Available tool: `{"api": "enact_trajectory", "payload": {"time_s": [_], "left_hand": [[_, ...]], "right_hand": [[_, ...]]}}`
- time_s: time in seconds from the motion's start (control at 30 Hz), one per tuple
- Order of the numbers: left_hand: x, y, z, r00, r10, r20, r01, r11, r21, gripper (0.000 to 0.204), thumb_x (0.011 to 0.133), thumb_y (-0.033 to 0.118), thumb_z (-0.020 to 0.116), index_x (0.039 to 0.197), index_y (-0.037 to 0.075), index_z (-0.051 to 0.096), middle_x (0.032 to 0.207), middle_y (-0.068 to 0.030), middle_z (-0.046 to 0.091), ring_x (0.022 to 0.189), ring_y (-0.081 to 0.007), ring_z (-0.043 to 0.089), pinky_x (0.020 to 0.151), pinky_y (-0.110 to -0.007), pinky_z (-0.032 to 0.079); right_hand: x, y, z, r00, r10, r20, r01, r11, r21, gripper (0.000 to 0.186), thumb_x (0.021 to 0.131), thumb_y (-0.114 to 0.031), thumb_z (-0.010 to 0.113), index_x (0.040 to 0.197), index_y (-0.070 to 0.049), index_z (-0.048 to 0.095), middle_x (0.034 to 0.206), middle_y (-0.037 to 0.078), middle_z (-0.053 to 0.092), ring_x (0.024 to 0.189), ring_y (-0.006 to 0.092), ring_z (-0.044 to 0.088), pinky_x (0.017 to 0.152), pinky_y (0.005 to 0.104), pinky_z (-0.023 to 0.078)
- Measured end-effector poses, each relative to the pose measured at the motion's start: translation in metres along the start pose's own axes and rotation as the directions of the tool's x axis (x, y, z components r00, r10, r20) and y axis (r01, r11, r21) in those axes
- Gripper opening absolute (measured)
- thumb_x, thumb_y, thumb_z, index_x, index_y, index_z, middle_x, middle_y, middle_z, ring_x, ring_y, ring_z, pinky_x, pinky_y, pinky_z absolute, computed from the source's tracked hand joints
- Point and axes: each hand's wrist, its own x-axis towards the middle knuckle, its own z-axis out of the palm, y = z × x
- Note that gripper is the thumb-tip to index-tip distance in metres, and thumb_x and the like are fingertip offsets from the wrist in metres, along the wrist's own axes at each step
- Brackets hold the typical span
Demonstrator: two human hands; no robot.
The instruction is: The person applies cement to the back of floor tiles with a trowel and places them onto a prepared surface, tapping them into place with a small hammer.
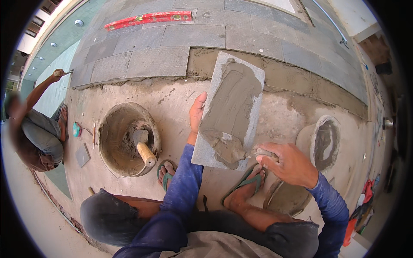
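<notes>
My left hand (198, 112) grips the left edge of a grey stone tile (254, 112), held tilted in the middle of the view with grey mortar (228, 96) spread over much of its face. My right hand (289, 164) is closed round the handle of a trowel (263, 153), whose blade is on the lower part of the tile and largely covered in mortar. A bucket (107, 129) at the left holds mortar and a wooden-handled tool (147, 157).
A red level (155, 17) lies on grey paving (249, 36) beyond a mortar bed (309, 86). A co-worker (41, 137) crouches at far left, a tool in hand, near a tape measure (76, 129). More mortar containers (303, 133) stand by my right side.
</notes>
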Motion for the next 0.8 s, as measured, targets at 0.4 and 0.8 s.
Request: {"api": "enact_trajectory", "payload": {"time_s": [0.4,0.8], "left_hand": [[-0.001,0.005,-0.007,0.91,0.098,-0.404,-0.061,0.993,0.103,0.055,0.1,0.041,0.044,0.134,-0.001,0.056,0.127,-0.0175,0.064,0.113,-0.0305,0.064,0.099,-0.043,0.049],[0.001,0.006,-0.014,0.697,0.535,-0.477,0.072,0.61,0.789,0.046,0.1,0.037,0.049,0.123,-0.001,0.063,0.114,-0.0155,0.07,0.1,-0.0273,0.069,0.088,-0.04,0.056]], "right_hand": [[-0.019,0.031,0.0,0.87,-0.271,-0.412,-0.104,0.715,-0.691,0.038,0.086,-0.031,0.072,0.119,-0.012,0.069,0.08,0.013,0.062,0.065,0.0355,0.061,0.06,0.0448,0.048],[-0.037,0.007,0.049,0.893,-0.358,-0.274,0.106,0.758,-0.644,0.045,0.082,-0.034,0.076,0.123,-0.017,0.068,0.077,0.006,0.053,0.06,0.0276,0.059,0.054,0.039,0.048]]}}
